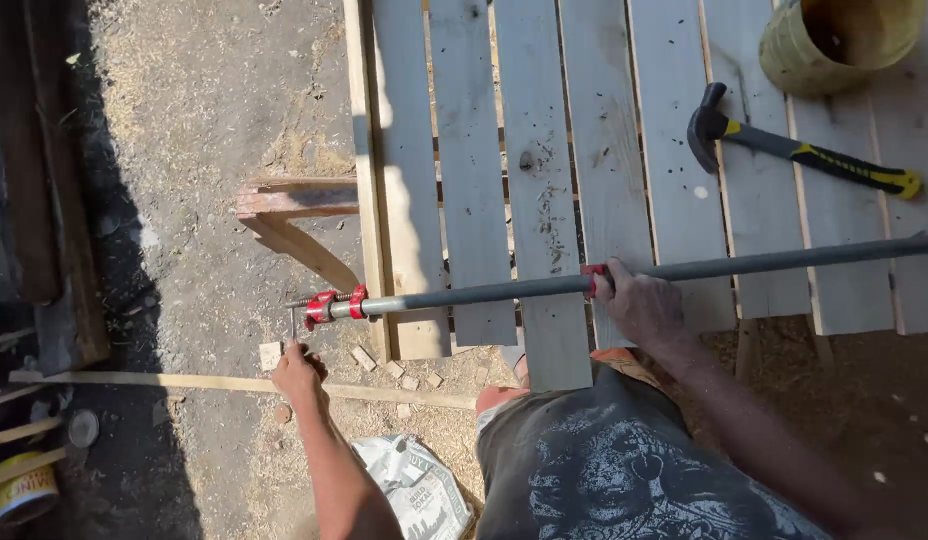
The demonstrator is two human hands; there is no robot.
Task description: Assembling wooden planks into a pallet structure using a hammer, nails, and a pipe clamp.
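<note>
A long grey pipe clamp (pixel 504 290) with red jaws lies across the near ends of several pale wooden planks (pixel 539 180). My right hand (pixel 639 305) grips the pipe at its sliding red jaw, beside the plank ends. My left hand (pixel 299 372) is closed on the thin crank handle hanging below the red head (pixel 334 305) at the pipe's left end, just past the outer edge board (pixel 369 170).
A black hammer with a yellow-marked handle (pixel 794 150) and a yellow bucket (pixel 834 40) rest on the planks at the top right. A wooden trestle (pixel 294 215) stands left of the planks. A thin lath (pixel 234 385), small wood offcuts, a crumpled bag (pixel 414 485) and a tin (pixel 24 490) lie on the dirt.
</note>
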